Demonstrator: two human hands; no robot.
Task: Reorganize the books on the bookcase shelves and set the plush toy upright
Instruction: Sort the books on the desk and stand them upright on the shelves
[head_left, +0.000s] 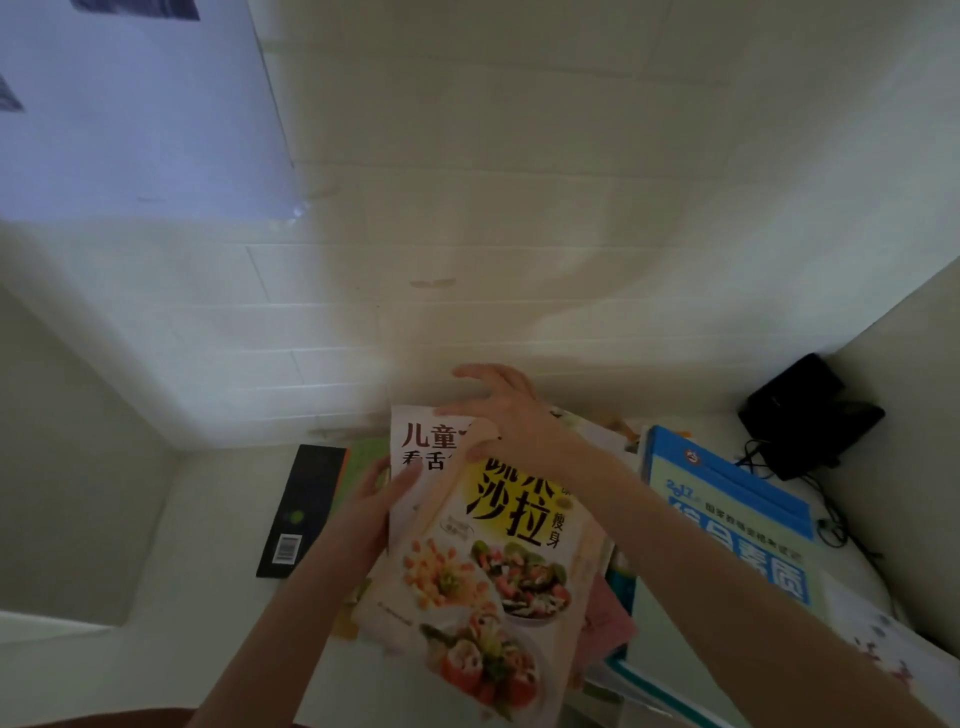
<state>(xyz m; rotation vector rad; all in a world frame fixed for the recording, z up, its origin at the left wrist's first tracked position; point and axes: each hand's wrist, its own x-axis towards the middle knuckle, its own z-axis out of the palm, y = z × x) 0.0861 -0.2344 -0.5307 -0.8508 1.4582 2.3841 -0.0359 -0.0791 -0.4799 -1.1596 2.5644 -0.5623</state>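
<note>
Pressing the salad cookbook (498, 566) at twelve o'clock with the flat, spread right hand (498, 410), gripping the white book (421, 441) beneath at nine with the left hand (379, 499). Resting on the white shelf (208, 571), with dark book (306, 509) at nine, blue book (727, 499) at three, black device (810, 415) at two, brick-patterned wall (467, 234) behind.

The left hand (379, 499) is holding the white book (421, 441) at its 9 o'clock edge. The right hand (498, 415) is pressing spread fingers at 12 o'clock on the salad book (488, 582) lying over it. A blue book (727, 519) is lying at 3 o'clock, maybe touching.
</note>
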